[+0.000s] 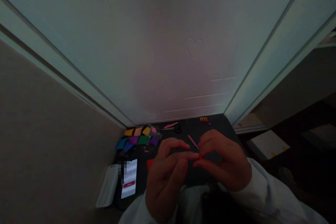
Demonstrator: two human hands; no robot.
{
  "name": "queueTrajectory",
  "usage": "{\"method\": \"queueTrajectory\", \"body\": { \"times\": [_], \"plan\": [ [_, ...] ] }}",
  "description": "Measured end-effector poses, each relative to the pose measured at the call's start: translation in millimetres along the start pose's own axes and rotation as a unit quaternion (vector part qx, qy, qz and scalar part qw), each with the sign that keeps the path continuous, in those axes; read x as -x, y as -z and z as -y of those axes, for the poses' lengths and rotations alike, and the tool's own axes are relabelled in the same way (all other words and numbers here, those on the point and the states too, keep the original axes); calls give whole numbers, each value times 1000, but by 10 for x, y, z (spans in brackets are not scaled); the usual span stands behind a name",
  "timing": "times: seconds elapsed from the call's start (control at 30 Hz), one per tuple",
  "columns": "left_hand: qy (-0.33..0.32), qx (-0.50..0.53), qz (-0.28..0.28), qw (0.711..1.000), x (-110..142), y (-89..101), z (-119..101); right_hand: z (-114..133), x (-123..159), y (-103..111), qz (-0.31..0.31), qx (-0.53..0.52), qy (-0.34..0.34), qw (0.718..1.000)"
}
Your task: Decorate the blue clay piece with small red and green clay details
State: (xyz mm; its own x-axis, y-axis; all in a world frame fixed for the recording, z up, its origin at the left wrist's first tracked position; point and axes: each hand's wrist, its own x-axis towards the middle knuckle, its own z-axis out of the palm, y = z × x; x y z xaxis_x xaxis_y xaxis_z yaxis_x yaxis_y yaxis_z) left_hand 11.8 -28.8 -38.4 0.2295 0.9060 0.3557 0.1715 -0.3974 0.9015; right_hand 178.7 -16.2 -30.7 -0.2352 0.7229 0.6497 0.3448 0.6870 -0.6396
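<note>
My right hand (225,161) is closed, thumb and fingertips pinching a small red piece (201,157). Most of that piece is hidden by the fingers, and the dim light blurs its shape. My left hand (168,178) has its fingers stretched and apart, one fingertip touching or nearly touching the red piece. Just beyond the fingertips lies a thin pink strip (193,141) on the dark tabletop (220,127). A flat red item (150,163) shows partly from behind my left hand.
Packets in several colours, one of them green (143,140), cover the table's left back. Scissors (175,128) lie beside a pink piece (171,125). Farther right is a small yellow-dotted red item (204,119). A lit phone (130,178) rests near a white case (108,185). A white panel (168,59) rises behind.
</note>
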Motion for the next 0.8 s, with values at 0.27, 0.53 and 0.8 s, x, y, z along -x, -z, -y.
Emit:
{"method": "queueTrajectory", "body": {
  "times": [0.27,0.53,0.8],
  "plan": [
    [14,43,33,998,-71,-27,9,-55,32,-16,6,52,-37,998],
    [17,35,34,999,-52,8,25,-45,4,-41,21,76,-49,996],
    [19,36,39,998,-49,14,45,-45,-7,-49,33,80,-42,995]
  ]
}}
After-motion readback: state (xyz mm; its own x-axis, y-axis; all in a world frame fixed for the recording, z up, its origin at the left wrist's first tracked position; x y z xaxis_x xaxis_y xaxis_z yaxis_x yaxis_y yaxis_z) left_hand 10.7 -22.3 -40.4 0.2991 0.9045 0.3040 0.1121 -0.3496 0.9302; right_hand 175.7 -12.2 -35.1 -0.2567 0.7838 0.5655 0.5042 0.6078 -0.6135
